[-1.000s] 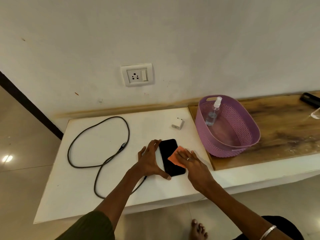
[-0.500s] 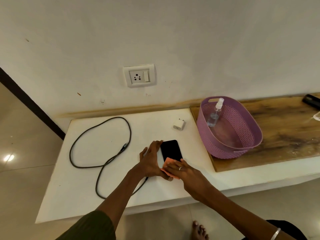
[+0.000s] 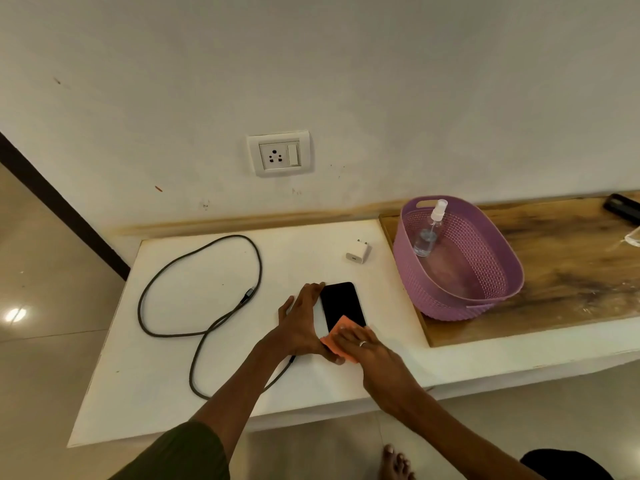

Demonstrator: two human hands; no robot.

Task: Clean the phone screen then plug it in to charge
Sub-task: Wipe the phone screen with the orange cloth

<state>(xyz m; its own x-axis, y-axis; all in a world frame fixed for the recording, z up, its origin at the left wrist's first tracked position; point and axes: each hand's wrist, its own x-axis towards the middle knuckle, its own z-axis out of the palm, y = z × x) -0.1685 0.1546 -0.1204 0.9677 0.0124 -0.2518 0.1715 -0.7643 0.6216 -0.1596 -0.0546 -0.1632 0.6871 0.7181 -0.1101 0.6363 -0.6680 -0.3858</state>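
Observation:
A black phone (image 3: 340, 302) lies face up on the white table (image 3: 194, 393). My left hand (image 3: 301, 322) braces its left edge, fingers spread along the side. My right hand (image 3: 363, 348) presses an orange cloth (image 3: 337, 337) on the near end of the screen. The phone's lower part is hidden under cloth and hands. A dark charging cable (image 3: 194, 289) lies looped on the table to the left. A white charger adapter (image 3: 358, 252) sits behind the phone. The wall socket (image 3: 278, 154) is above the table.
A purple basket (image 3: 485, 299) with a clear spray bottle (image 3: 429, 230) stands on the wooden slab (image 3: 571, 271) at the right. A dark object (image 3: 623, 209) lies at the slab's far right corner. A bare foot (image 3: 394, 462) is on the floor below.
My right hand slid the orange cloth from the screen's middle toward the near end, where it still sits. My left hand kept its place on the phone's left edge.

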